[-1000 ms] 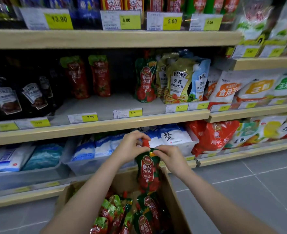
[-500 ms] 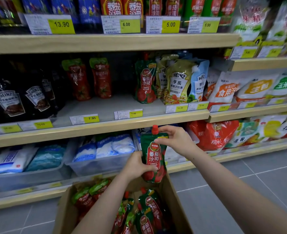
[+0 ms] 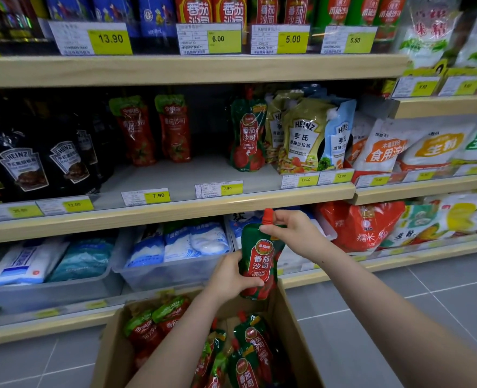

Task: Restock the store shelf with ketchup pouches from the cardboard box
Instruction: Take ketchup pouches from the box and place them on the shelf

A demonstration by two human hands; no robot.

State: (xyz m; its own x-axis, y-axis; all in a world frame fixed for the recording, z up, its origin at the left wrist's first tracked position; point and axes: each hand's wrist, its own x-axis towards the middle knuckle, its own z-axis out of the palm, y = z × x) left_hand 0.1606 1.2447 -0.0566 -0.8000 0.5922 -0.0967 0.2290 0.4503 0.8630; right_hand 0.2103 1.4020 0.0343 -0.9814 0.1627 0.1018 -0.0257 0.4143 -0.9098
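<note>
I hold a green and red ketchup pouch (image 3: 260, 257) with a red cap upright above the cardboard box (image 3: 297, 329). My left hand (image 3: 230, 278) grips its lower body from the left. My right hand (image 3: 294, 231) pinches its top corner just under the cap. Several more ketchup pouches (image 3: 248, 348) lie in the box. On the middle shelf (image 3: 175, 208) one matching green pouch (image 3: 247, 135) stands at the right of a bare stretch, and two red pouches (image 3: 153, 130) stand at the back left.
Dark Heinz pouches (image 3: 38, 166) fill the shelf's left end, and Heinz salad dressing pouches (image 3: 304, 138) stand right of the green one. Bins of white bags (image 3: 175, 245) sit on the shelf below. Grey floor tiles (image 3: 385, 317) lie to the right of the box.
The pouch has come up out of the box. My left hand slid from its top to its lower body, while my right hand kept the top near the cap.
</note>
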